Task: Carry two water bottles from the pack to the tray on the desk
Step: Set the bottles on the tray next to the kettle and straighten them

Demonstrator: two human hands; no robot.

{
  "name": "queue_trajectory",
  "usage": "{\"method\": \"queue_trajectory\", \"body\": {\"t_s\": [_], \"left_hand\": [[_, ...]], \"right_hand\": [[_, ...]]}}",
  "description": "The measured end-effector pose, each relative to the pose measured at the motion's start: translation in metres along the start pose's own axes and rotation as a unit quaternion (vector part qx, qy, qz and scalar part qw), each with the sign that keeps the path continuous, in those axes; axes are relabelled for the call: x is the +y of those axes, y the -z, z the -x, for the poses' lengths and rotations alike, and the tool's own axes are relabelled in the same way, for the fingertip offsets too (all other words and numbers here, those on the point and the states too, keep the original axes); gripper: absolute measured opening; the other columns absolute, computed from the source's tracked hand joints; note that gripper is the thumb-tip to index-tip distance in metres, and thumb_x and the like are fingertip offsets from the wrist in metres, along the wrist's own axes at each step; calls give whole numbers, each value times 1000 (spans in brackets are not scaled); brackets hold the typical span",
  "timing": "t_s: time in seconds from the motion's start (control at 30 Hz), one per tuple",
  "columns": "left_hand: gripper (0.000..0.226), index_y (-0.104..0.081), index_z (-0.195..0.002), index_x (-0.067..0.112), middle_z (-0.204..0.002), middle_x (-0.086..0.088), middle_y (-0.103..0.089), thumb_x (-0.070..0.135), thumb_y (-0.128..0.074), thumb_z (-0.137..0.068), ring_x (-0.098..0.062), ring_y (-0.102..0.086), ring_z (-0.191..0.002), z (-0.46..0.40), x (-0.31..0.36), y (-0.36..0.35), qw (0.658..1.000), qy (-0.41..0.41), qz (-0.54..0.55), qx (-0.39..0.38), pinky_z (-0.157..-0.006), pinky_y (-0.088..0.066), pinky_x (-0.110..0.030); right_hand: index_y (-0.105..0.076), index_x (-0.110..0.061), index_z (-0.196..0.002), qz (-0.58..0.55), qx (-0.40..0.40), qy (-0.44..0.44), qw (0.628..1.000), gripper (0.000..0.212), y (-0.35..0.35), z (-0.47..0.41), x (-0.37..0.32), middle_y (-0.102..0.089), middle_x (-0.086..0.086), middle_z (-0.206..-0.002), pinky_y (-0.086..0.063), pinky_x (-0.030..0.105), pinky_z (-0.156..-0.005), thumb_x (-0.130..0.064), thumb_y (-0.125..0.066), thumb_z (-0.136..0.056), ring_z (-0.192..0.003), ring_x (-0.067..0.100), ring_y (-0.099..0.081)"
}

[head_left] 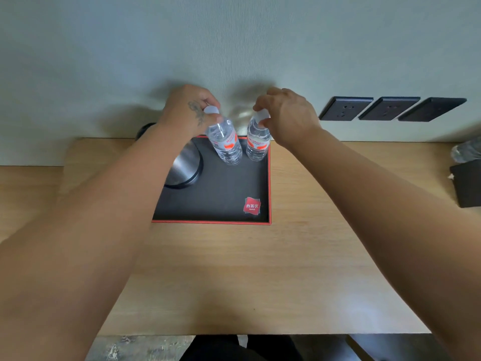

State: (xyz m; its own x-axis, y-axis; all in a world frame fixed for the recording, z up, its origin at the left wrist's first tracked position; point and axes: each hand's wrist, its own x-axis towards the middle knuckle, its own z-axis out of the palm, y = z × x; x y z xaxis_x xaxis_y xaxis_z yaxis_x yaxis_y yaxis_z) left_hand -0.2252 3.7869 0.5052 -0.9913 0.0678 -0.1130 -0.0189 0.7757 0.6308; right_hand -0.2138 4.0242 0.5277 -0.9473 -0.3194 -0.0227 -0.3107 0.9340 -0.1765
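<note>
Two clear water bottles with red labels and white caps stand at the far end of the black, red-edged tray (229,201) on the wooden desk. My left hand (186,109) pinches the cap of the left bottle (225,143), which leans slightly. My right hand (287,114) holds the cap of the right bottle (257,143), which stands close to the tray's right edge. Both bottle bases touch the tray floor.
A steel kettle (186,165) sits in the tray's far left corner, partly hidden by my left forearm. Three dark wall sockets (390,108) are on the wall at right. A dark box (467,186) and a plastic-wrapped item (467,149) lie at the desk's right edge.
</note>
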Motion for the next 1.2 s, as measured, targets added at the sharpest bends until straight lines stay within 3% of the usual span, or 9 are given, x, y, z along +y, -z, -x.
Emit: {"method": "queue_trajectory", "body": {"t_s": [0.2,0.3,0.47,0.53,0.57,0.6,0.67,0.9,1.2], "left_hand": [[24,-84,-108,14,-92,-2,-75,16,-90,-84,-17,-67,-86,1,-11,8,1000,-2,-19,-19,-65,-44,-16],[24,-84,-107,17,-91,2,-74,17,-90,-83,-17,-69,-87,5,-10,5,1000,-7,-20,-12,-64,-42,-8],[28,-84,-104,15,-99,-5,-81,27,-94,-81,-23,-73,-90,7,-4,3,1000,-4,-15,-17,-75,-46,-24],[27,-82,-100,15,-93,-6,-75,33,-93,-83,-27,-65,-85,6,0,4,999,-2,-42,-29,-73,-43,-28],[52,-67,-96,-9,-87,-7,-67,36,-91,-86,-27,-57,-79,6,4,4,998,0,-60,-32,-72,-40,-30],[44,-56,-79,10,-81,-9,-56,39,-88,-89,-27,-46,-76,6,6,4,996,-12,-81,-47,-70,-36,-32],[52,-47,-73,10,-76,-13,-38,44,-82,-93,-26,-32,-77,8,18,3,990,-31,-123,-62,-66,-30,-37],[69,-36,-58,11,-55,-7,-28,57,-73,-94,-32,-28,-56,8,46,-20,982,-30,-174,-61,-46,-19,-37],[68,-30,-57,12,-55,-6,-27,53,-68,-96,-30,-31,-54,-10,40,-27,986,-14,-163,-24,-47,-29,-39]], "right_hand": [[-72,-24,-129,-26,0,-38,999,35,-3,-3,0,-67,6,-127,-48,40,-91,-20,-76,-95,-120,33,-62],[-72,-25,-128,-33,-3,-46,998,34,-4,-3,2,-67,6,-127,-48,38,-88,-20,-76,-95,-117,34,-64],[-72,-24,-128,-34,-4,-45,998,34,-4,-1,3,-67,5,-126,-49,39,-88,-20,-77,-94,-115,34,-65],[-72,-24,-128,-33,-4,-45,998,34,-5,-1,3,-67,5,-127,-49,39,-87,-19,-77,-95,-114,34,-65],[-72,-23,-129,-33,-4,-45,998,35,-5,-1,3,-67,6,-127,-50,39,-87,-18,-77,-95,-113,34,-65],[-71,-23,-129,-33,-5,-45,998,35,-4,-1,2,-67,6,-127,-50,39,-87,-18,-77,-95,-113,34,-65],[-71,-22,-129,-33,-7,-49,998,35,-4,-1,2,-67,6,-128,-49,39,-87,-18,-77,-95,-113,35,-66],[-70,-23,-131,-22,-15,-48,998,37,-2,1,0,-66,7,-130,-50,41,-90,-19,-77,-95,-117,35,-64],[-71,-22,-130,-35,-23,-41,998,38,-4,1,2,-68,8,-129,-51,41,-92,-17,-79,-93,-118,35,-64]]}}
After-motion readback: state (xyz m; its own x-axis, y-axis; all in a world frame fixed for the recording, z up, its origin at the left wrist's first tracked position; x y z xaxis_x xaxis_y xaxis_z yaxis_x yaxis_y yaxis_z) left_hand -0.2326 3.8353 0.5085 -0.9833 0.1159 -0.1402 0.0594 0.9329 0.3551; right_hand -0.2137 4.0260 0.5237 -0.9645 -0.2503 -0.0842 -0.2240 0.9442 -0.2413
